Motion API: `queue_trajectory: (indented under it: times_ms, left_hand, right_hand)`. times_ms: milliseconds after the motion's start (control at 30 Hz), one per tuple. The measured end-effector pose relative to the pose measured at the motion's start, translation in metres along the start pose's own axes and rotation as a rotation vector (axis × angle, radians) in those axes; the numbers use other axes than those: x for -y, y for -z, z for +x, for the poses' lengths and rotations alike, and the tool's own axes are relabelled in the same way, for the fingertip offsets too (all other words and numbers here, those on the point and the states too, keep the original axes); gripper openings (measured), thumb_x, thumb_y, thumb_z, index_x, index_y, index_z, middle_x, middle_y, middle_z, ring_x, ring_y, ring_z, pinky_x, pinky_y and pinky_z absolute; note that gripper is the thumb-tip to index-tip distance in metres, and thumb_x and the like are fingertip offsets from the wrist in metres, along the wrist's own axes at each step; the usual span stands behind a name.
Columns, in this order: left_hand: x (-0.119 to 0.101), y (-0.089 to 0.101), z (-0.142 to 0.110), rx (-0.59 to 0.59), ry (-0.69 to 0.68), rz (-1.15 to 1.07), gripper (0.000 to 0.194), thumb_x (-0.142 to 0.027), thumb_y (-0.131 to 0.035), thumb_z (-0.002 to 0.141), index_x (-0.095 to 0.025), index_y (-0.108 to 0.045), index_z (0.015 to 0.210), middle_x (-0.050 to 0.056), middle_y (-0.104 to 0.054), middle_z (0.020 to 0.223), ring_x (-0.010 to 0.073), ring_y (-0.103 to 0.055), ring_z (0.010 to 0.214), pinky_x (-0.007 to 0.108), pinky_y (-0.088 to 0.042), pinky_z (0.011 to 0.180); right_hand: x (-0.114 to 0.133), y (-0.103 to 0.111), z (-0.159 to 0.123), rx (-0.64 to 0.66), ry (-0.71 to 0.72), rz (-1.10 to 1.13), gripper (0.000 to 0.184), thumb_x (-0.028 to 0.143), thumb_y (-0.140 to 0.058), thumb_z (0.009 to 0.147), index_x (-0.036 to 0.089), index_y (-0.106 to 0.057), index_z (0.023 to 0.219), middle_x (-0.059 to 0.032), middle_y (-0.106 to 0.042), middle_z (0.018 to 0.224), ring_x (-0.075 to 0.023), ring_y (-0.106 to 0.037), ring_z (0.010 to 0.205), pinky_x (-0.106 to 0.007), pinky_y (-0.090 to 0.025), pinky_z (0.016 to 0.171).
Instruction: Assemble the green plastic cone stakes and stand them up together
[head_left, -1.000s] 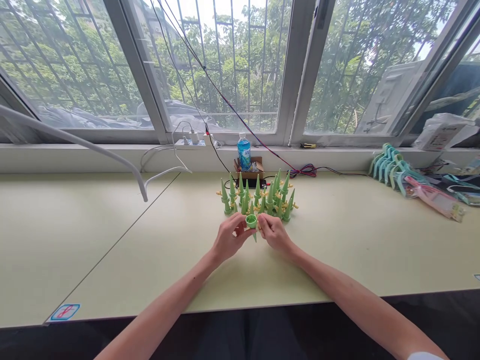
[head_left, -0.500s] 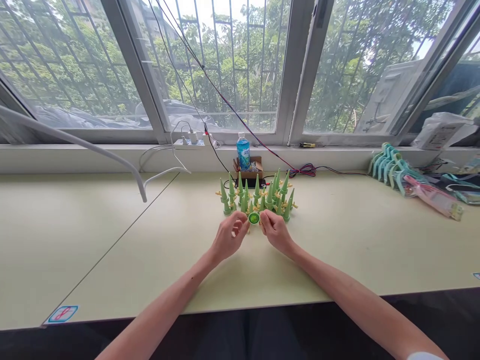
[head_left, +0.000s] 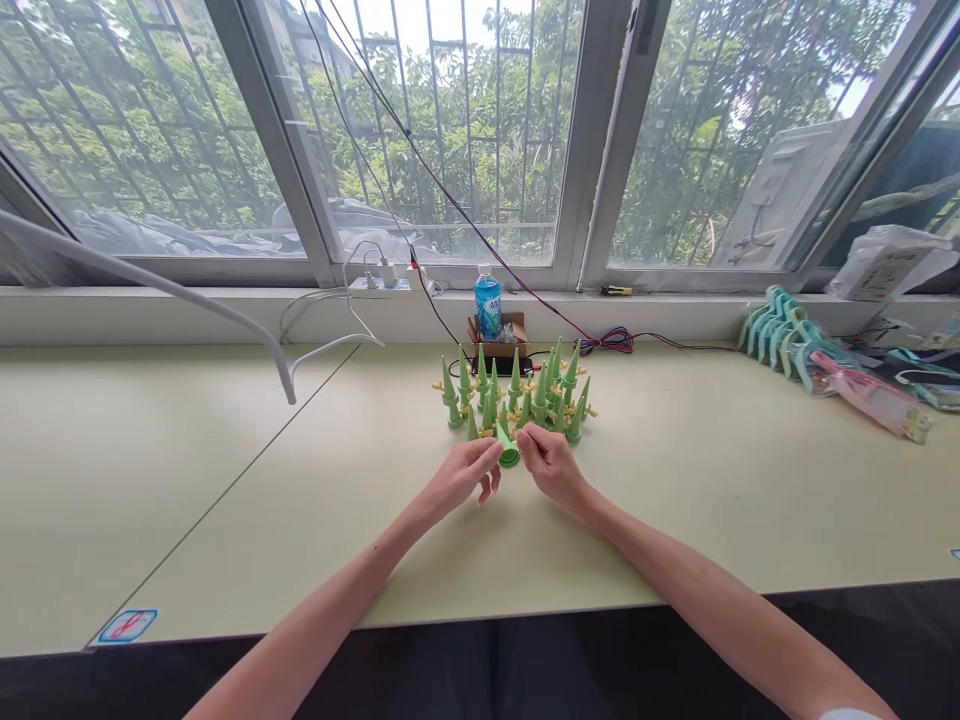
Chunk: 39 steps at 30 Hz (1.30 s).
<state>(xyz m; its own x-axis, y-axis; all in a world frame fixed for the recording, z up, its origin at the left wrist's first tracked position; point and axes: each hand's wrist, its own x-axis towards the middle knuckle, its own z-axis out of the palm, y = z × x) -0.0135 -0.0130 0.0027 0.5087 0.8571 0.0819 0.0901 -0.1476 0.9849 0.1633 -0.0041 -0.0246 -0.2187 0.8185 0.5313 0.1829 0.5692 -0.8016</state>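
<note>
Between my hands is a light green watering spike (head_left: 508, 455), a hollow cone with its round open end tilted toward me. My left hand (head_left: 469, 468) pinches its left side between thumb and forefinger, the other fingers hanging curled below. Close against the spike's right side, my right hand (head_left: 553, 465) is closed in a pinch. Its fingertips hide whatever they hold, though a bit of yellow shows beside them. Just beyond my hands stands a group of several similar green watering spikes (head_left: 540, 395), points up, with small yellow valves on their sides.
Behind the spikes, a blue liquid bottle (head_left: 488, 308) stands at a small cardboard box (head_left: 514, 348), with a black device (head_left: 491, 366) in front. Coiled cable (head_left: 611, 341) lies to the right. Teal hangers (head_left: 776, 335) and a pink package (head_left: 870, 395) lie far right. A white curved tube (head_left: 187, 295) crosses the left.
The spike has tipped, so its open end now points lower and its cone shows above. My left hand has turned and lowered slightly; my right hand has barely moved.
</note>
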Motion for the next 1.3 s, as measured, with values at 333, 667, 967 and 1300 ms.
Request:
queue_trajectory:
  times_ms: [333,667,967,1300]
  left_hand:
    - [0.011,0.001,-0.001,-0.154,-0.481,0.536,0.03,-0.03,-0.056,0.09,-0.021,-0.061,0.118,0.009,-0.054,0.109,0.0072,-0.055,0.065,0.019,-0.05,0.052]
    - [0.015,0.0,0.004,-0.336,-0.421,0.527,0.035,-0.037,-0.056,0.09,-0.023,-0.059,0.122,0.008,-0.055,0.11,0.0078,-0.057,0.064,0.021,-0.051,0.052]
    - [0.0,-0.001,0.005,-0.113,0.138,-0.048,0.058,-0.065,-0.048,0.085,-0.011,-0.06,0.068,0.001,-0.051,0.056,0.0075,-0.043,0.041,0.019,-0.032,0.036]
    - [0.006,0.0,0.004,-0.056,0.048,-0.082,0.05,-0.06,-0.059,0.081,-0.013,-0.055,0.063,-0.001,-0.048,0.049,0.0073,-0.042,0.042,0.021,-0.034,0.041]
  right_hand:
    - [-0.001,-0.001,0.001,0.006,-0.035,0.005,0.045,0.049,-0.039,0.097,0.019,-0.04,0.063,0.0035,-0.037,0.056,-0.0097,-0.034,0.05,-0.025,-0.027,0.048]
    - [-0.005,0.0,0.003,-0.057,-0.06,-0.015,0.044,0.051,-0.039,0.097,0.02,-0.041,0.066,0.0043,-0.035,0.054,-0.0104,-0.031,0.049,-0.025,-0.027,0.047]
    - [-0.005,0.002,0.002,-0.03,0.025,-0.084,0.039,0.045,-0.039,0.098,0.019,-0.042,0.069,0.0043,-0.035,0.059,-0.0099,-0.03,0.052,-0.024,-0.027,0.05]
    - [-0.002,-0.003,-0.001,-0.037,0.021,-0.079,0.041,0.047,-0.037,0.098,0.02,-0.04,0.068,0.0038,-0.038,0.06,-0.01,-0.032,0.052,-0.024,-0.028,0.051]
